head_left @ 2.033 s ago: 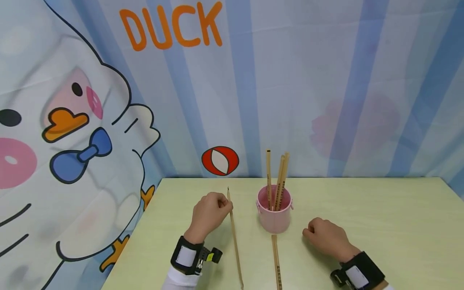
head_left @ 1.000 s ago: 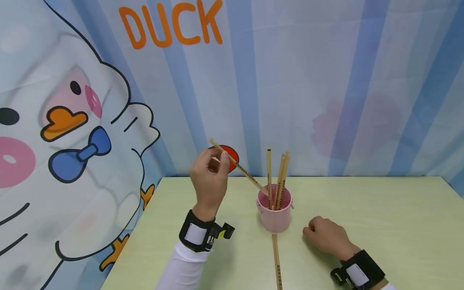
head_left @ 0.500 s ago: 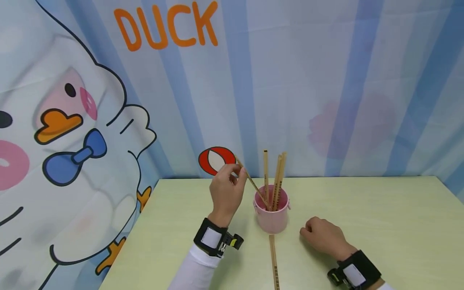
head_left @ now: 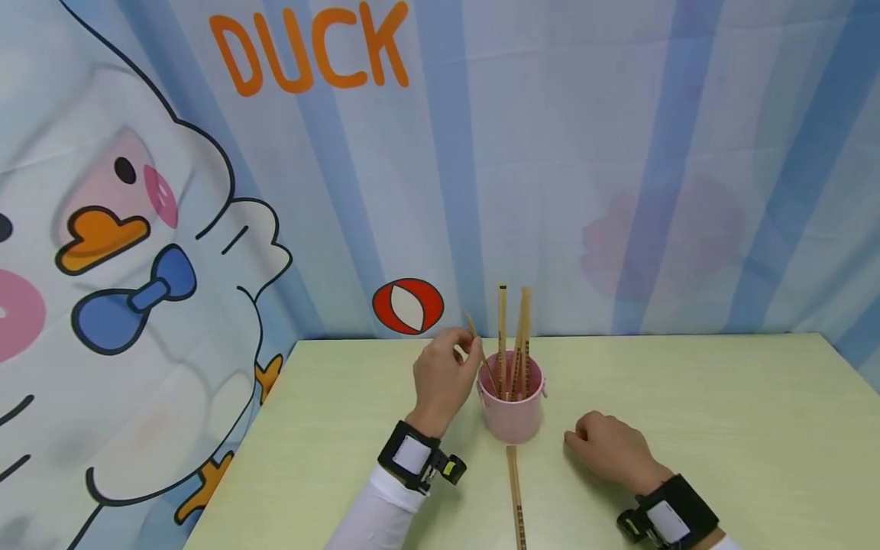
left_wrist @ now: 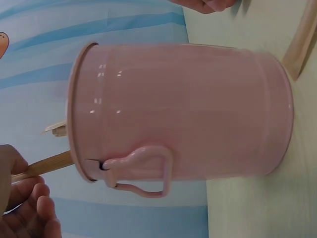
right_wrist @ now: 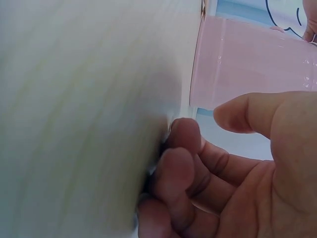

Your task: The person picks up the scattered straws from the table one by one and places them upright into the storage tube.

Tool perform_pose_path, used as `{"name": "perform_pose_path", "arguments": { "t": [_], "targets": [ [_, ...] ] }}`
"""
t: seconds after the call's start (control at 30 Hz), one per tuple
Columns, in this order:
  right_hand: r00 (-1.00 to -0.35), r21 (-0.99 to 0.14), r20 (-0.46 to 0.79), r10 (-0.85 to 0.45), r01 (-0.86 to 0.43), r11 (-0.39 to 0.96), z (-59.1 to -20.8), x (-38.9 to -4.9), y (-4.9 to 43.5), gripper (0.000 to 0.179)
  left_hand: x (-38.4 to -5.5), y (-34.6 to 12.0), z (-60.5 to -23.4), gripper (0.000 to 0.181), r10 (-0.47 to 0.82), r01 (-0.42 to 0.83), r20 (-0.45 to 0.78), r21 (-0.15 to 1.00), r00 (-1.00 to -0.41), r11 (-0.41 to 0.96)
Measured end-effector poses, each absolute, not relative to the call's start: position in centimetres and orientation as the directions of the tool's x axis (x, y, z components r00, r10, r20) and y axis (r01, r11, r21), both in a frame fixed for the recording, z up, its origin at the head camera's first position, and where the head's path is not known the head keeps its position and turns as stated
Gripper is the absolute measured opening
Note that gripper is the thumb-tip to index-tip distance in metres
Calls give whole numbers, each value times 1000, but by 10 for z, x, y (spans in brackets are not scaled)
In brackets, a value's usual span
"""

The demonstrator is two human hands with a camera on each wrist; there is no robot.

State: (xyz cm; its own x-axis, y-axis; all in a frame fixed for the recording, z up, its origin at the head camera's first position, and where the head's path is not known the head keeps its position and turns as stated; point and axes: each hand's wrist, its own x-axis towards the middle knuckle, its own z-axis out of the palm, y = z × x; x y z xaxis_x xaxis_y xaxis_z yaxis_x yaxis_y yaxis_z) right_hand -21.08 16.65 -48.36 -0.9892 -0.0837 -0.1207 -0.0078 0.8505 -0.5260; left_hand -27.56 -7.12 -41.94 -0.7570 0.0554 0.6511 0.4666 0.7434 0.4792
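Note:
My left hand [head_left: 445,378] pinches a slim wooden chopstick [head_left: 486,367] between thumb and fingers. The chopstick leans over the left rim of a small pink metal bucket [head_left: 512,420], its lower end inside. Several other wooden chopsticks [head_left: 525,328] with dark printed marks stand in the bucket. In the left wrist view, the bucket [left_wrist: 183,114] covers the held chopstick's [left_wrist: 49,163] lower part. My right hand [head_left: 615,451] rests on the table right of the bucket, fingers loosely curled and holding nothing; the right wrist view shows its fingers [right_wrist: 181,168] against the tabletop.
Another chopstick [head_left: 516,496] lies on the pale yellow table [head_left: 715,397] in front of the bucket, running out of the lower edge of view. Behind the table hangs a blue striped cloth [head_left: 550,153] with a duck print.
My left hand has lifted the chopstick off the table, turned it and carried it right, lowering one end into the bucket. My right hand has stayed in place. The view shifts slightly.

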Motion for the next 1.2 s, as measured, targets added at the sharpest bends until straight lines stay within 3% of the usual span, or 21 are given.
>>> {"name": "perform_pose_path", "arguments": {
  "t": [0.67, 0.97, 1.2],
  "targets": [
    [-992, -528, -99, -84, -19, 849, -485, -211, 168, 38, -273, -79, -428, 20, 95, 414, 540, 508, -836, 756],
    [-991, -530, -101, -88, -21, 848, -484, -211, 167, 37, -267, -102, -448, 22, 90, 321, 410, 538, -907, 780],
    [-991, -526, -96, -88, -24, 850, -485, -210, 168, 37, -258, -116, -468, 18, 226, 309, 227, 470, -947, 827]
  ]
}}
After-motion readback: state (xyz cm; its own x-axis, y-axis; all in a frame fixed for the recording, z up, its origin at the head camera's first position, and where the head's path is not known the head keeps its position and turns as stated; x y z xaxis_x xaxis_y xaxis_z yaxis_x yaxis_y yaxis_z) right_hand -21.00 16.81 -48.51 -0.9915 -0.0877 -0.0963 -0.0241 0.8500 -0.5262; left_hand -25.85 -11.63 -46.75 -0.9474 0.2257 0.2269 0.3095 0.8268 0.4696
